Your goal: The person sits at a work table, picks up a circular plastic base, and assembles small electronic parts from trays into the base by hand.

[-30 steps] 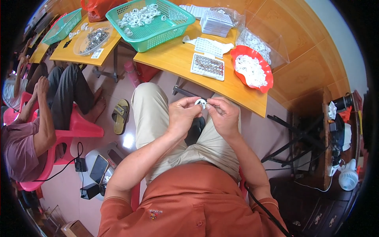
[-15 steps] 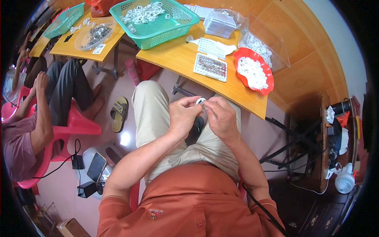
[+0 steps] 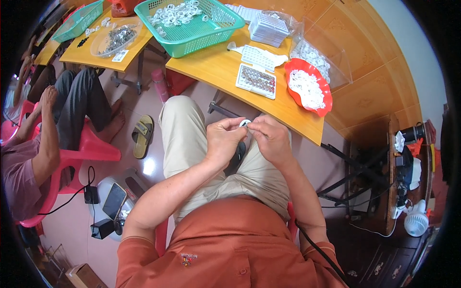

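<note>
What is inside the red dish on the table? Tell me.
Small white pieces lie heaped in the red dish; its bottom and the heap's lower layers are hidden.

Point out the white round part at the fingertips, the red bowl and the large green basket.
White round part (image 3: 244,121): head view, on its upper edge.
Red bowl (image 3: 301,64): head view, on its far rim.
Large green basket (image 3: 206,40): head view, on its near wall.

A small round white piece (image 3: 244,123), its curved rim around a darker middle, sits between the left grip (image 3: 223,139) and the right grip (image 3: 270,140), partly covered by fingers. It is held in the air, just off the tabletop's (image 3: 206,77) near edge, around midway along; finer detail is too small to tell.
</note>
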`<state>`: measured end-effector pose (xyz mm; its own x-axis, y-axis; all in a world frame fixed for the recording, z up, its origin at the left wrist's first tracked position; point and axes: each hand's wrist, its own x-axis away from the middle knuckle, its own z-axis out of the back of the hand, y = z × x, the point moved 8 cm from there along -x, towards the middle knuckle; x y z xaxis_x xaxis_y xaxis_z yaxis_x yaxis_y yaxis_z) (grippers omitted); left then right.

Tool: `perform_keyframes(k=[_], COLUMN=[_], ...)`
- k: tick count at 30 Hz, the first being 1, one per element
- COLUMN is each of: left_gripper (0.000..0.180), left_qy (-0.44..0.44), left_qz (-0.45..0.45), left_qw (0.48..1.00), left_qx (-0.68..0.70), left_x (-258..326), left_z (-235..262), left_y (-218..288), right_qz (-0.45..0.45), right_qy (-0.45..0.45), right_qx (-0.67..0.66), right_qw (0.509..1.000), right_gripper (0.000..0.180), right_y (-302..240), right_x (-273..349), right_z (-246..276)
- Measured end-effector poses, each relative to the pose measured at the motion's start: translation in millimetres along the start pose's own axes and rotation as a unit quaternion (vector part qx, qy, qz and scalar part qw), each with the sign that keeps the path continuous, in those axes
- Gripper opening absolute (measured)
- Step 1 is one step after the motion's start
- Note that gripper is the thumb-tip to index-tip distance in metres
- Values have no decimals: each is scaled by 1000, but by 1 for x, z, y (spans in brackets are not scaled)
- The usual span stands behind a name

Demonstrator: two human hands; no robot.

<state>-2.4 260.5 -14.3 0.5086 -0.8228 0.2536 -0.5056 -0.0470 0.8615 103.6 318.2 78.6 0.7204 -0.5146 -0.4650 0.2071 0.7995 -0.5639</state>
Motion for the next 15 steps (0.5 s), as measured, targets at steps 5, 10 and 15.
perform_keyframes(k=[5, 10, 15], left_gripper=[25, 25, 25], left_qy=[-8, -22, -27], left_qz=[6, 13, 10], left_qw=[1000, 1000, 1000], left_qx=[-1, 2, 7], left_x=[0, -1, -4], left_z=[-2, -1, -2], left_y=[-2, -4, -2], right_qz=[-118, -144, -153], right_qy=[-30, -42, -22], right_qx=[-104, -142, -199], right_qw=[987, 978, 968], right_gripper=[15, 12, 13], right_y=[26, 35, 45], right_x=[5, 5, 9], right_z=[-5, -10, -19])
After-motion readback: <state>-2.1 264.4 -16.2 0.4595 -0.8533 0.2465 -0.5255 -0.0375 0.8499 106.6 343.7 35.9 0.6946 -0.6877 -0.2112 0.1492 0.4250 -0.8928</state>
